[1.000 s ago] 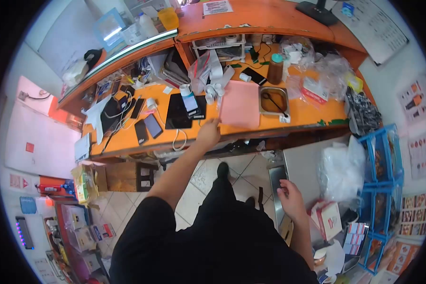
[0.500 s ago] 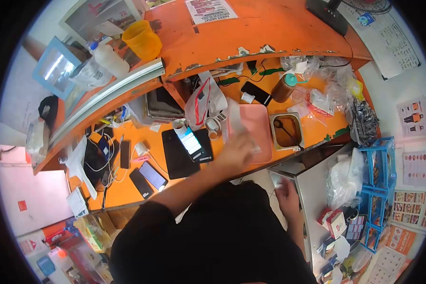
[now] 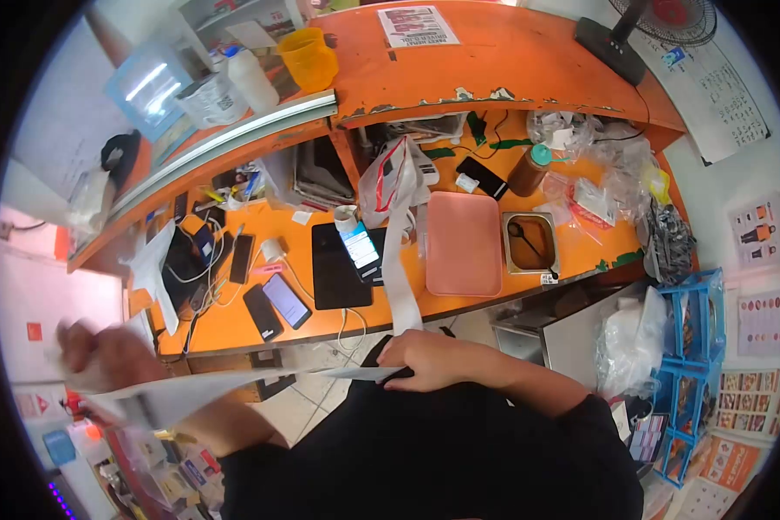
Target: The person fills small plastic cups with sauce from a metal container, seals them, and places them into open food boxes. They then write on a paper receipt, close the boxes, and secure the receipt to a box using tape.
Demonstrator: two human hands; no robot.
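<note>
A long white paper strip (image 3: 400, 282) comes down from beside a plastic bag (image 3: 386, 186) with red trim, over the counter's front edge. At my waist, my right hand (image 3: 429, 360) is closed on it, fingers wrapped around the paper. From there the strip runs on to the left, slack and twisted, toward my left hand (image 3: 104, 360). That hand is raised at the far left, blurred by motion, its fingers curled and seemingly gripping the strip's far part. A pink tray (image 3: 464, 247) lies beyond my right hand, beside a metal container (image 3: 510, 260) with a dark spoon in it.
On the orange counter are a black tablet (image 3: 334, 277), a lit phone (image 3: 361, 249), more phones (image 3: 286, 301), cables and a brown bottle (image 3: 529, 172). Clear plastic bags lie at the back right. Blue racks (image 3: 692, 381) stand at right, and a shelf (image 3: 494, 52) overhangs the back.
My left hand has swung from above the pink tray to the far left, drawing the strip out. My right hand has come up from the lower right to grip the strip at my waist.
</note>
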